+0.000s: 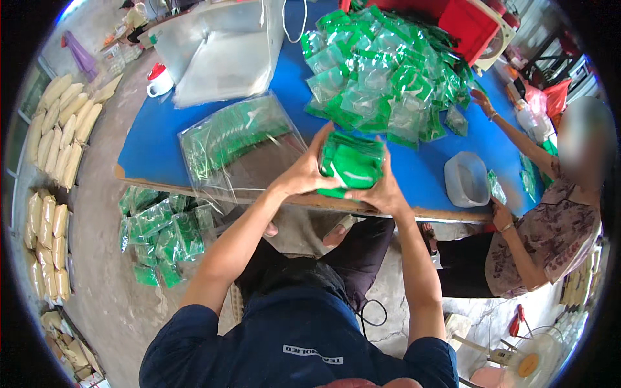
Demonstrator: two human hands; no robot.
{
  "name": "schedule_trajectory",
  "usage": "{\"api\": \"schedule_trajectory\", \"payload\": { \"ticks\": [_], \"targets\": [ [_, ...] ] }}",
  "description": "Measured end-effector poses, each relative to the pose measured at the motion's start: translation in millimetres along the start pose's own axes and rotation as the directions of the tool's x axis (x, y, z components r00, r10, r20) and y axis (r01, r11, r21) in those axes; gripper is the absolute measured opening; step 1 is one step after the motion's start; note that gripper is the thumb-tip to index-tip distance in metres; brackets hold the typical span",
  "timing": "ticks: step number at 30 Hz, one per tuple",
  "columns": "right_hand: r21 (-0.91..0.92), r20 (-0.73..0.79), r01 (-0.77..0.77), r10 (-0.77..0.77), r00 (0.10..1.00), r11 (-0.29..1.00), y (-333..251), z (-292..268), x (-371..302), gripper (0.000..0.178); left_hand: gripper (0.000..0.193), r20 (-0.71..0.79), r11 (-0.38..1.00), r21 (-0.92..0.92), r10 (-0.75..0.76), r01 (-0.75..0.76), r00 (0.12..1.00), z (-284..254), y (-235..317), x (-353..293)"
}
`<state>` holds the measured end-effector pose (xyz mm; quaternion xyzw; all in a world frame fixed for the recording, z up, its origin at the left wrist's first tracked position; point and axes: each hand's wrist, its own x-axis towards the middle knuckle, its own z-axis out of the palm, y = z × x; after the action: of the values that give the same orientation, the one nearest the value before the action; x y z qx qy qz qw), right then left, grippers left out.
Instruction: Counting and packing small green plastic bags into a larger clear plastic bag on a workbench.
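A smooth blue table (145, 152) with a worn wooden rim carried a loose, glossy heap of packets (388, 84), flat squares of clear and green plastic film, toward its far edge, right of the middle. A large, crinkled clear bag (272, 167) lay along the near edge, left of the middle, with green packets lined up in overlapping rows inside. A pale, hard-walled bin (223, 71) took up the far left corner, and a white mug (160, 85) with a red lid stood by the left edge. A translucent rounded tub (458, 184) sat near the near right corner, beside a co-worker (546, 249) in a patterned top.

The stack of packets (352, 161) was at the near edge, just right of the bag: a thick, bright green block, shiny on top, with layered film edges.

The left hand (307, 171) curved around the stack's left side, thumb in front. The right hand (383, 189) gripped its right side and lower front, so both hands held it between them.
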<state>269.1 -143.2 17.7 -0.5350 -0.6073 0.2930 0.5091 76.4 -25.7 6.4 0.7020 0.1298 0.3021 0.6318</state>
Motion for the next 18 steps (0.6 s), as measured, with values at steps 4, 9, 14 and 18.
{"api": "schedule_trajectory", "payload": {
  "ticks": [4, 9, 14, 18],
  "targets": [
    [-0.281, -0.010, 0.034, -0.039, 0.999, 0.959, 15.6, -6.1, -0.1, 0.114, 0.128, -0.012, 1.000, -0.003, -0.014, 0.014, 1.000, 25.9, 19.5, 7.5],
    [-0.182, 0.030, -0.053, 0.060, 0.998, 0.982, 4.6, -13.1, 2.5, 0.114, 0.132, 0.021, 1.000, 0.017, -0.001, 0.000, 1.000, 13.2, 7.1, 12.4],
    [-0.122, -0.003, -0.277, 0.279, 0.960, 0.953, -6.0, -12.6, -2.3, 0.126, 0.121, -0.069, 0.986, 0.164, 0.010, 0.002, 0.998, 18.7, -2.8, 14.7],
    [-0.341, 0.006, 0.012, -0.011, 1.000, 0.940, -0.5, -9.9, -9.3, 0.111, 0.108, 0.001, 0.980, 0.193, -0.051, 0.050, 0.999, 16.9, -4.9, 9.8]
  ]
}}
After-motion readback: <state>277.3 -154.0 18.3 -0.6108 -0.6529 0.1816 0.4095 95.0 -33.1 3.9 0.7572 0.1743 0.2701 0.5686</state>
